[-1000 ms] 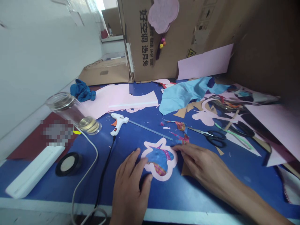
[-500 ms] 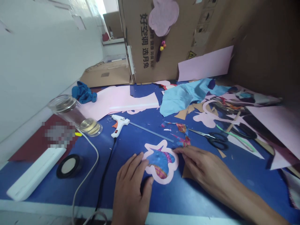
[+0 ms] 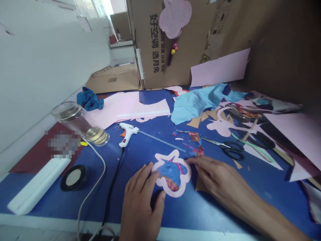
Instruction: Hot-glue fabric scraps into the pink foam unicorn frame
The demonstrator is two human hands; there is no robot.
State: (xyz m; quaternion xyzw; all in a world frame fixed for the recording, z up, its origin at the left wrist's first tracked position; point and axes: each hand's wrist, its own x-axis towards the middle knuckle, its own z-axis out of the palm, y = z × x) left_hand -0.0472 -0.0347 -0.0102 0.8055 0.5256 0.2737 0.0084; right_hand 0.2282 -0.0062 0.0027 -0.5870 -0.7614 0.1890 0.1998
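A pink paper cutout (image 3: 187, 182) with a wavy, flower-like outline lies on the blue tabletop, with blue and magenta patterned fabric (image 3: 169, 170) showing inside its border. My left hand (image 3: 142, 197) rests at the cutout's left edge, fingers spread and thumb apart, fingertips touching the rim. From the right, my right hand (image 3: 215, 175) holds the upper right edge with its fingertips drawn together. Beyond that hand lie patterned fabric scraps (image 3: 195, 137) and black-handled scissors (image 3: 233, 150). A brown scrap (image 3: 200, 182) is partly hidden under my right hand.
A white glue gun (image 3: 127, 132) with a glue stick lies behind the cutout, its black cord running forward. Leftward are a glass jar (image 3: 80, 122), black tape roll (image 3: 74, 178) and white power strip (image 3: 37, 187). Light-blue cloth (image 3: 198, 100) and paper offcuts lie behind. Cardboard (image 3: 200, 40) stands at the back.
My left thumb has shifted slightly to the right, nearer the cutout's lower edge. The cutout and my right hand stay practically where they were.
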